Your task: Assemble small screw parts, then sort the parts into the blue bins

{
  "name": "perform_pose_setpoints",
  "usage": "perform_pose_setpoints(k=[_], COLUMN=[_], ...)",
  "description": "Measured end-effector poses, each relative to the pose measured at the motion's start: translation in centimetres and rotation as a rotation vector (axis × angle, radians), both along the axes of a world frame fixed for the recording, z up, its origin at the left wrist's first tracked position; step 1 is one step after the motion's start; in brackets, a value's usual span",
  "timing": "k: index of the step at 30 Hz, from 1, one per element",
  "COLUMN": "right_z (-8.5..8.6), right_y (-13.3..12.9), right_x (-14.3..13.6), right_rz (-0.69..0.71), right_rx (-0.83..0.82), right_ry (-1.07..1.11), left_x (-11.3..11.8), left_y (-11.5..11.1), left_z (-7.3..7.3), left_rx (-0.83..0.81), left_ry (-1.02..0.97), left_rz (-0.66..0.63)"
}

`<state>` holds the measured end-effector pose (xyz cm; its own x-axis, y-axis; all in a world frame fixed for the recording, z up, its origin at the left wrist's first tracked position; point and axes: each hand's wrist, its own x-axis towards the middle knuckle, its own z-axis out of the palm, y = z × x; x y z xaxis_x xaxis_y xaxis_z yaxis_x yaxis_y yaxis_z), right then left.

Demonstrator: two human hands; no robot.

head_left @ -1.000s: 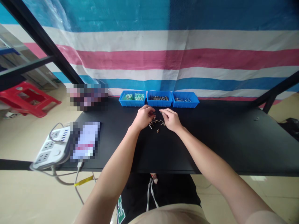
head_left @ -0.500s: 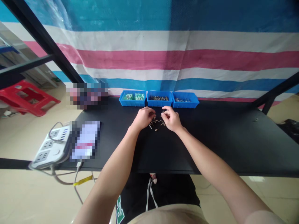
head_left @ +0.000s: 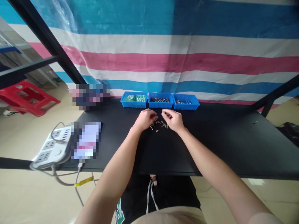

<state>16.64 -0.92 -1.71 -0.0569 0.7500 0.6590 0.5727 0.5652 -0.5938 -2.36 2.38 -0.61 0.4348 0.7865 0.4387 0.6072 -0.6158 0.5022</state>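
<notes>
Small metal screws lie loose in a scattered group on the black table, between and just below my two hands. My left hand is closed at the left of this group, thumb and fingers curled together; what sits between its fingertips is hidden. Facing it from the right, my right hand has thumb and fingertips brought close in a pinch, and anything in it is too small to make out. A narrow gap separates the hands.
Behind the hands stand three blue bins: a left bin with green-and-white packets, a middle bin of screws, and a right bin with thin metal pieces. A power strip and blurred-out flat item lie left.
The small metal piece seen at my right fingertips earlier no longer shows there. My left fingers have curled slightly further over the screws. The whole view has shifted a little.
</notes>
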Motion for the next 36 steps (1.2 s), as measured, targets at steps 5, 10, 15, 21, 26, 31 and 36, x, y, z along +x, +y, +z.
perform_pose_setpoints(k=[5, 10, 15, 21, 26, 31, 36], right_z=[1.1, 3.2, 5.2, 5.5, 4.9, 3.5, 1.4], right_y=[1.2, 3.6, 6.3, 7.8, 6.7, 3.9, 1.4], right_x=[0.9, 1.3, 1.8, 2.8, 2.7, 1.2, -0.6], right_rz=[0.036, -0.069, -0.124, -0.179, -0.236, -0.108, 0.079], right_rx=[0.048, -0.086, -0.199, -0.323, -0.283, -0.027, -0.089], right_ry=[-0.201, -0.483, -0.726, -0.839, -0.728, -0.437, -0.150], left_x=[0.2, 0.3, 0.2, 0.2, 0.3, 0.4, 0.7], left_y=[-0.5, -0.7, -0.7, -0.7, -0.6, -0.6, -0.9], left_z=[0.5, 0.9, 0.7, 0.8, 0.7, 0.6, 0.8], left_rx=[-0.023, -0.022, -0.038, -0.039, -0.026, 0.033, 0.067], left_ry=[0.000, -0.009, -0.038, -0.045, -0.066, -0.165, -0.259], left_rz=[0.014, 0.029, 0.028, 0.042, 0.058, 0.063, 0.067])
